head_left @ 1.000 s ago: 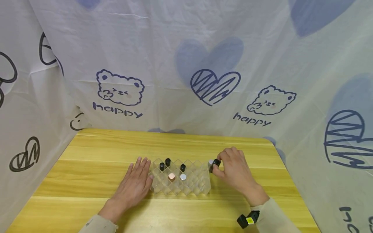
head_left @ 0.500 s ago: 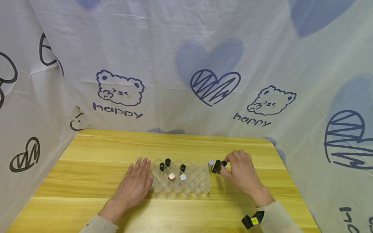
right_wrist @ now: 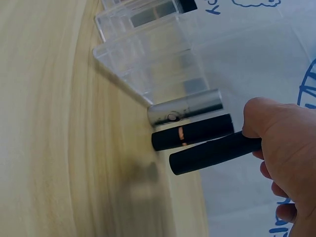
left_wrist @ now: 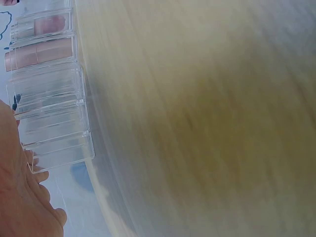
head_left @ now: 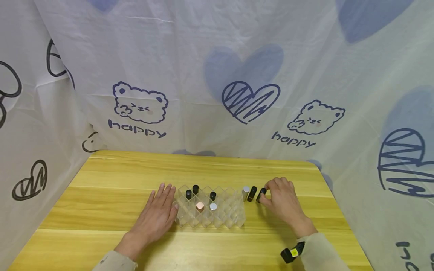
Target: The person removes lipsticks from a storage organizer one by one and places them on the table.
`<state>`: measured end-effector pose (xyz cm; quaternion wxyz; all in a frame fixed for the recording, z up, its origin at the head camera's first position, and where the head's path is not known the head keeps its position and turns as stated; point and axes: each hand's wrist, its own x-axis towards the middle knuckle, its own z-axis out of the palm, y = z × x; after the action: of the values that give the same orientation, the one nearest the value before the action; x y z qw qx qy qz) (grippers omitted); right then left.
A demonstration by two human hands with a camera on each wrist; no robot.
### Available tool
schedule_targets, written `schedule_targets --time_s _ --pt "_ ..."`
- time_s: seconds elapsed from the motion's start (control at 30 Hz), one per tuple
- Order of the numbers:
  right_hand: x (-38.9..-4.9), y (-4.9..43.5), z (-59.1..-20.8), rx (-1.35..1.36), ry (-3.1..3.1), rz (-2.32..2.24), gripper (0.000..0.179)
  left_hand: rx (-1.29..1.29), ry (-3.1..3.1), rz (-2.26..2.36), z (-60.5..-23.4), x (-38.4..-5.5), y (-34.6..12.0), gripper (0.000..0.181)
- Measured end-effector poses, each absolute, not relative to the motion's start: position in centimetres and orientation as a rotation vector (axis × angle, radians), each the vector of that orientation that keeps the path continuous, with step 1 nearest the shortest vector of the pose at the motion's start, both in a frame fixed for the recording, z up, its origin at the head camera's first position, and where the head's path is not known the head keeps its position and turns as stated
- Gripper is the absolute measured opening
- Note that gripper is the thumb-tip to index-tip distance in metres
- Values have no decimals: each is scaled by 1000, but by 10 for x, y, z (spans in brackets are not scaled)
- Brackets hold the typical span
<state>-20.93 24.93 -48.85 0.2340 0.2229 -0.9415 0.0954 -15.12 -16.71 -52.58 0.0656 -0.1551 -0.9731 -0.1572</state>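
My right hand [head_left: 284,199] pinches a plain black lipstick tube [right_wrist: 210,156] by its top end, thumb on the near side. Left of it stand a black lipstick tube with a copper band [right_wrist: 205,132] and a silver lipstick tube [right_wrist: 183,107], both upright on the table. A clear lipstick organizer [head_left: 222,223] with diamond-shaped slots sits just left of these. My left hand [head_left: 154,217] lies with straight fingers along the organizer's left end, the thumb touching its side. In the left wrist view only part of that hand shows, at the lower left.
Several lipsticks stand in the organizer, among them a rose-gold one [head_left: 200,206], a silver-capped one [head_left: 213,206] and a black one [head_left: 195,189]. The wooden table [head_left: 112,169] ends at a white printed cloth [head_left: 196,128] behind and at both sides.
My right hand has moved right with the plain black tube, away from the silver and copper-banded tubes, and its tube now leans slightly. My left hand has stayed in place.
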Motion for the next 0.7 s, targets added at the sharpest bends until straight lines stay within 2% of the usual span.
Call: schedule_targets --time_s 0.7 --pt "-221 250 -507 541 -2679 303 21 -460 -2938 -487 -527 -152 -167 62"
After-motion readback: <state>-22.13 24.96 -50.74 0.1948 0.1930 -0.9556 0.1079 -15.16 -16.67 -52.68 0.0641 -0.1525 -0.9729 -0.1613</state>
